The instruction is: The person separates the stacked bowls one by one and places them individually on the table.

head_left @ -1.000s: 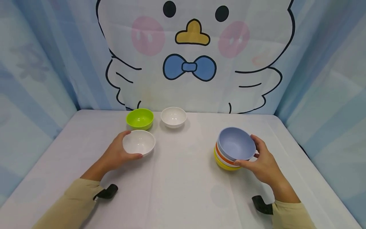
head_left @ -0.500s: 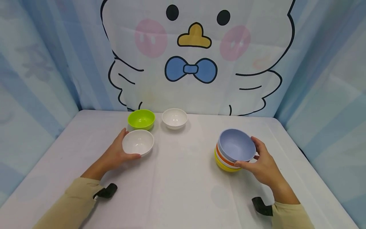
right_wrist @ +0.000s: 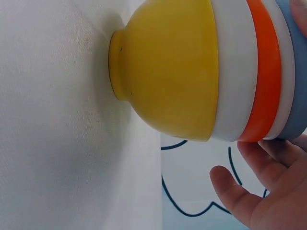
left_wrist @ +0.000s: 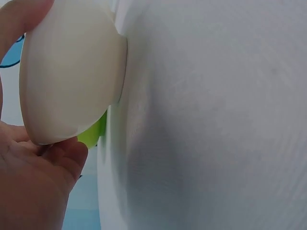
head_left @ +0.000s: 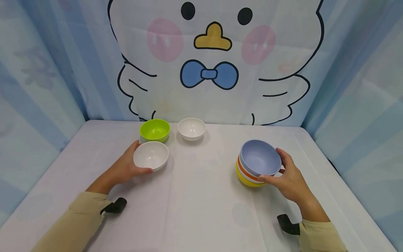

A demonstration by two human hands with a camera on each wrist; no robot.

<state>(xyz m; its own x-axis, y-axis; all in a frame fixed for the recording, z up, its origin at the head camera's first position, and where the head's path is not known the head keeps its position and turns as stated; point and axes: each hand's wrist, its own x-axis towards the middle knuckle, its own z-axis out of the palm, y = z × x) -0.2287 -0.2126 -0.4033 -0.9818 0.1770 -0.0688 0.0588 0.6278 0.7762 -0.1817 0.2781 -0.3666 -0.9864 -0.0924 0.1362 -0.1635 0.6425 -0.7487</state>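
My left hand [head_left: 127, 168] grips a white bowl [head_left: 151, 155] by its sides, thumb near the front rim and fingers round the back. In the left wrist view the bowl's foot [left_wrist: 122, 69] is right at the tablecloth. On the right stands a stack of nested bowls, with a yellow bowl [right_wrist: 168, 72] lowest, then white, an orange bowl [right_wrist: 266, 72], white again, and a blue bowl [head_left: 260, 159] on top. My right hand [head_left: 291, 178] holds the stack near the top, its thumb at the blue bowl's front rim and its fingers behind.
Just behind the held white bowl sits a green bowl [head_left: 155, 130]. Another white bowl [head_left: 191, 128] is beside it, near the table's back edge. A curtain with a cartoon character [head_left: 207, 101] hangs behind the white-covered table [head_left: 201, 203], and blue curtains flank it.
My left hand has shifted slightly to the left with the white bowl in it. The right hand and the stack have kept their place.
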